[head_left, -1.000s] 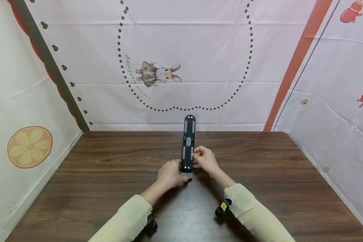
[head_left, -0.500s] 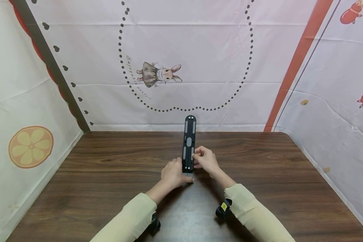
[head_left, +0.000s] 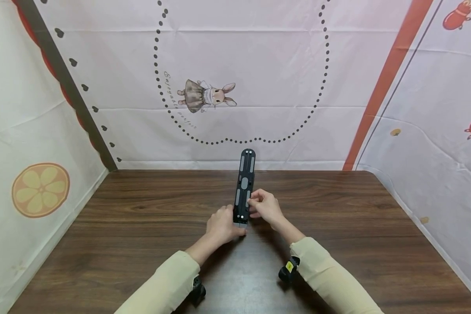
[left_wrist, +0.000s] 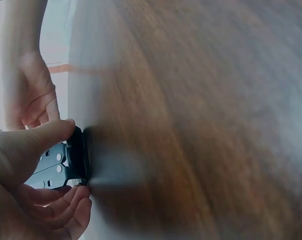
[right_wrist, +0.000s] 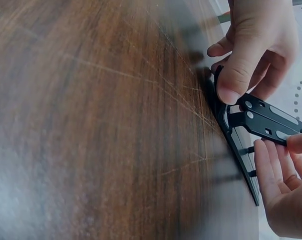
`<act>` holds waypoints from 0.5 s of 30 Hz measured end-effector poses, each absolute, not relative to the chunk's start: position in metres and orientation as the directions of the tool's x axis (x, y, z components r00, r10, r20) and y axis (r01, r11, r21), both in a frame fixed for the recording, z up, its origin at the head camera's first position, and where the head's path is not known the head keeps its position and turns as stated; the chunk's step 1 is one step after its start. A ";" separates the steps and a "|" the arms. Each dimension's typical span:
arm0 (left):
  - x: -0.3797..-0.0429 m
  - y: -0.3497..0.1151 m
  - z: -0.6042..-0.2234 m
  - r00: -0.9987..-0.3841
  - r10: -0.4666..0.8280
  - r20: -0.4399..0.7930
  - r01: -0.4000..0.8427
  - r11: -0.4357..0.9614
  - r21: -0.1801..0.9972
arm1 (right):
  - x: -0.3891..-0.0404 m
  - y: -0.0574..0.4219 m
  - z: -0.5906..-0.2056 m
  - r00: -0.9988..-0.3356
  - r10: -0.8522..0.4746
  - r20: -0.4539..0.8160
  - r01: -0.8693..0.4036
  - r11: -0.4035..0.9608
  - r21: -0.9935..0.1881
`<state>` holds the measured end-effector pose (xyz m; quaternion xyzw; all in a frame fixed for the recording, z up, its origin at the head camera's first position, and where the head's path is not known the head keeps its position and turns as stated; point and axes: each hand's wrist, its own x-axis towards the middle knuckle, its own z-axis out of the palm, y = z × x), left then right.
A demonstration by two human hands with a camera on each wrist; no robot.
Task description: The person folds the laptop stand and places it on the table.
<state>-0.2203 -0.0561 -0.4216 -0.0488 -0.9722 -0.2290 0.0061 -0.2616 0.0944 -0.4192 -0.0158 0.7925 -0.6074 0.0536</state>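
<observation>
My left hand [head_left: 221,225] grips the base of the long black slotted folding stand [head_left: 244,185], now nudged slightly leftward at mid-bench [head_left: 337,226]; my right hand [head_left: 264,206] pinches its raised arm, so adjustment continues.

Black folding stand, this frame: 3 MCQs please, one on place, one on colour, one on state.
1. Where does the left hand hold the black stand?
A. its near end
B. its far tip
C. nowhere

2. What colour is the table?
A. white
B. dark brown wood
C. green

3. How does the stand sit?
A. flat on the table
B. raised at an angle, near end on the table
C. lifted clear into the air

Answers: 1 A, thumb and fingers grip the base in the left wrist view. 2 B, wood grain shows in every view. 3 B, its far tip rises against the backdrop while the right hand pinches one strip.
</observation>
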 end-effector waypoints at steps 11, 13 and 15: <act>-0.221 -0.067 -0.421 -0.995 0.098 0.022 0.097 0.880 0.465 | -0.262 0.090 -0.420 -0.991 -0.114 -0.064 0.035 0.239 -0.970; -0.220 -0.070 -0.420 -0.995 0.094 0.026 0.095 0.881 0.464 | -0.262 0.089 -0.421 -0.990 -0.125 -0.060 0.030 0.228 -0.973; -0.221 -0.074 -0.421 -0.995 0.092 0.029 0.095 0.878 0.470 | -0.262 0.087 -0.421 -0.990 -0.131 -0.060 0.030 0.220 -0.975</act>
